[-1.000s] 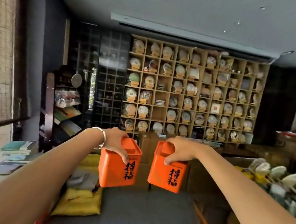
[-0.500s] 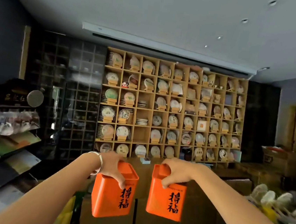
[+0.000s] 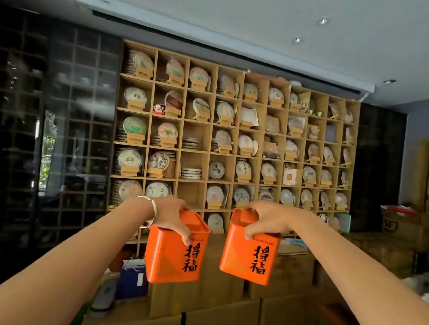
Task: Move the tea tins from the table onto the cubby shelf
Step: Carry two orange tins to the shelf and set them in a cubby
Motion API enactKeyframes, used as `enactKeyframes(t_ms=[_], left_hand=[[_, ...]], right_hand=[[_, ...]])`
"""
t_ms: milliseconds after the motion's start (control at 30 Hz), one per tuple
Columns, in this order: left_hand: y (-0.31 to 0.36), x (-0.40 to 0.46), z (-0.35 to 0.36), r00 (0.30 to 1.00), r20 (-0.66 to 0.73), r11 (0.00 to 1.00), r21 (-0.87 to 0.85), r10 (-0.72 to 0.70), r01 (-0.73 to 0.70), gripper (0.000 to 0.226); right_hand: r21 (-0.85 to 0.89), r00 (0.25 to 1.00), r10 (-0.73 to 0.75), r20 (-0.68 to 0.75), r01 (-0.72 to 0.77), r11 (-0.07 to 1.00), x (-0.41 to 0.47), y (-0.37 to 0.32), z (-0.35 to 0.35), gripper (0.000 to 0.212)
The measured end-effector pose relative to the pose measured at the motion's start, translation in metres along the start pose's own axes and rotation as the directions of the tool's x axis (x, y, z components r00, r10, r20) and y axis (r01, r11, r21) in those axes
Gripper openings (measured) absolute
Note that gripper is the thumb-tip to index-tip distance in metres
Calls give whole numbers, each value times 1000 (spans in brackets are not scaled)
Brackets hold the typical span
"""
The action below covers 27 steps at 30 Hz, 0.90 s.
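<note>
I hold two orange square tea tins with black characters out in front of me. My left hand, with a silver bangle on the wrist, grips the top of the left tin. My right hand grips the top of the right tin, which tilts slightly. Both tins hang in the air, side by side and apart. The wooden cubby shelf fills the wall ahead; most cubbies hold round tea cakes on stands. One cubby in the lower rows, just above the left tin, looks bare.
Stacked cardboard boxes stand between me and the shelf. A dark grid cabinet lies to the left, with a display rack at the far left. More boxes and a doorway are at the right.
The view has risen and come closer to the cubby shelf, which now looks larger. Both tins stay gripped and sit lower in view against the shelf's bottom rows.
</note>
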<state>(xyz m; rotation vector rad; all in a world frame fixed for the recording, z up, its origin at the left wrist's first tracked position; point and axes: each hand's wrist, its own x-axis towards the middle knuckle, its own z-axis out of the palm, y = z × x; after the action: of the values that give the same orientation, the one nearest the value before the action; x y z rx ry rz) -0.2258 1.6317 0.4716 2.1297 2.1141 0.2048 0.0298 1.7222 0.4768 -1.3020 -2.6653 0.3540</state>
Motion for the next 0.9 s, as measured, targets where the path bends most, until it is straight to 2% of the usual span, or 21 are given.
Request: enactKeyframes(t_ms=[267,367,567,767,900], left_hand=[[-20,190,-20,999,-44,998,-62,-19,17,79],[-28,251,-36,997,-82,999,-53,-9,5,72],[-55,376,-42,997,-70,999,-48,-15,12,69],[-91,509,-33,1000,-28,999,-42,-2,1,88],[-116,609,-43,1000,-10,998,-65,-8,7,86]], right_hand=[[-12,999,-44,23,44,999,175,92,-29,78],[12,998,-68,6,68,998,236,119,-46,75],[67,998,-67,15,66,996,350,171,-56,67],[24,997,-45,57,43,999,468,227,-53,70],[37,999,-14,38,13,999,546,268,-65,70]])
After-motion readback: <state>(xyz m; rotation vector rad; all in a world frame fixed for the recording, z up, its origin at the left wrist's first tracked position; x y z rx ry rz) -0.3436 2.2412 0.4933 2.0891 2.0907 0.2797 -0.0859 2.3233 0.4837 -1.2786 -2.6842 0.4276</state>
